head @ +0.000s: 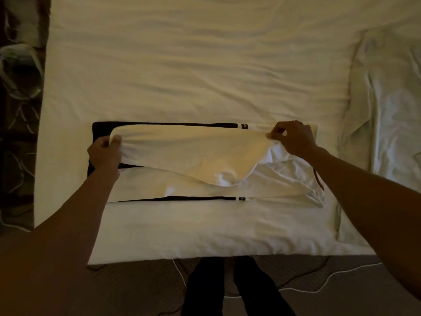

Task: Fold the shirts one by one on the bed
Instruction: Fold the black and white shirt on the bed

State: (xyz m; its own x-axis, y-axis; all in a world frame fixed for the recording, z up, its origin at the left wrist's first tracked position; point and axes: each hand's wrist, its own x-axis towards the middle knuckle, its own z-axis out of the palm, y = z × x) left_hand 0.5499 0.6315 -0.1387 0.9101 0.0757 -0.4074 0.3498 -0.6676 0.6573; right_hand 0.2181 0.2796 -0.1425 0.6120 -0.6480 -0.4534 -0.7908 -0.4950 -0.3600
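Both hands are pinching the shirt on the bed: left hand gripping one raised end, right hand pinching the other with curled fingers.

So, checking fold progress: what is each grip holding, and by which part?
The white shirt: left grip pinches the raised fold's left end, right grip pinches its right end.

Bedroom: big white-sheeted bed, crumpled duvet at rt, patterned carpet alongside, dim light.
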